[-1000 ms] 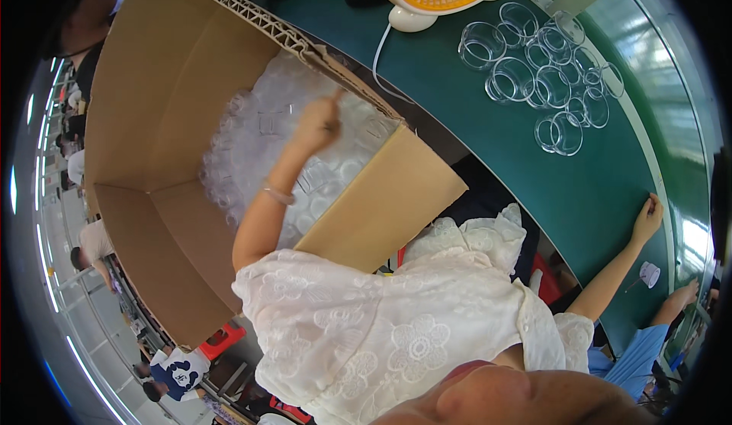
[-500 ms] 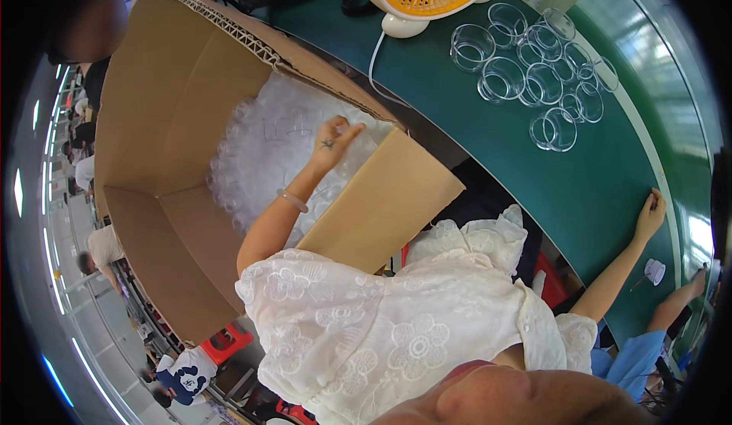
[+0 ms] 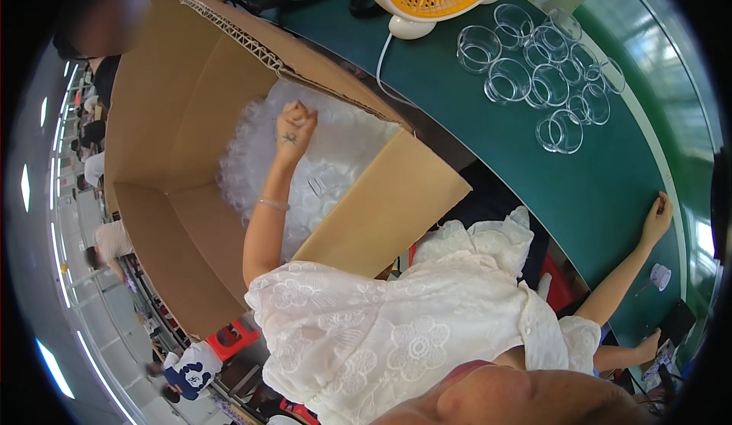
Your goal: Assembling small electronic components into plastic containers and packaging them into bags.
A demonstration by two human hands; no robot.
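Note:
My left hand is over the inside of a large open cardboard box, its fingers curled closed. What they hold, if anything, is hidden. Beneath it lies a heap of clear round plastic pieces with a cloudy, see-through look. One clear cup-shaped piece shows by my left forearm. My right hand rests at the far right edge of the green table, fingers curled in. A dark spot shows between them, too small to name. Several clear round cups stand grouped on the table, away from both hands.
A white and orange fan with a white cord stands at the table's back. A small white round thing lies below my right hand. One person is beyond the box; another person's hand is at lower right. A red stool stands below the box.
My left hand has moved left over the heap, uncovering a clear cup-shaped piece. My right hand stays put. At lower right the other person's arm has shifted, and a dark flat thing now shows there.

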